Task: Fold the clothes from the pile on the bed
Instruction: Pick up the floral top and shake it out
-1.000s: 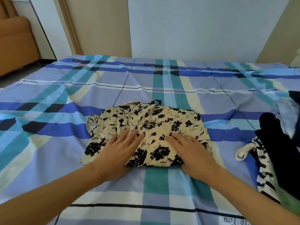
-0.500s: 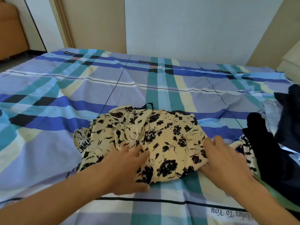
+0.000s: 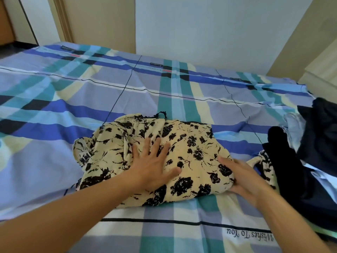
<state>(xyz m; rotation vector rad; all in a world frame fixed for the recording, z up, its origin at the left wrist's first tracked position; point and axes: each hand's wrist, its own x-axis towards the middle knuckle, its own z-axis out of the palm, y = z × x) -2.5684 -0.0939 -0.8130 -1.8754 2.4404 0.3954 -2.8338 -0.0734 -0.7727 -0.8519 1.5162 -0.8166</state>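
1. The floral garment (image 3: 193,143), cream with a black flower print, lies as a rough folded bundle on the bed (image 3: 73,99), about mid-frame and toward the near edge.
2. A thin black loop (image 3: 161,114) sticks out at the bundle's far edge. A loose flap of the same fabric hangs out at its left side.
3. The left hand (image 3: 153,167) lies palm down on top of the bundle, left of its centre. Its fingers (image 3: 145,145) are straight and spread, thumb out to the right, pressing the fabric flat.
4. The right hand (image 3: 244,178) sits against the bundle's right near corner. One digit lies over the top edge, the rest stay close together along the lower edge. The hand is motion-blurred, so it cannot be told whether it grips the fabric or only pushes it.
5. The clothes pile (image 3: 317,139) sits at the right edge of the bed, just beside the right hand and close to the bundle.
6. The pile shows a black piece (image 3: 284,161) in front, dark navy behind it, a pale blue bit (image 3: 293,128) and a black-and-white striped piece (image 3: 264,161) at the left foot.
7. The bed sheet is plaid in blue, lilac, teal and pale yellow. The printed lettering (image 3: 249,234) near the front edge reads upside down.
8. A pale wall (image 3: 209,30) stands behind the bed.
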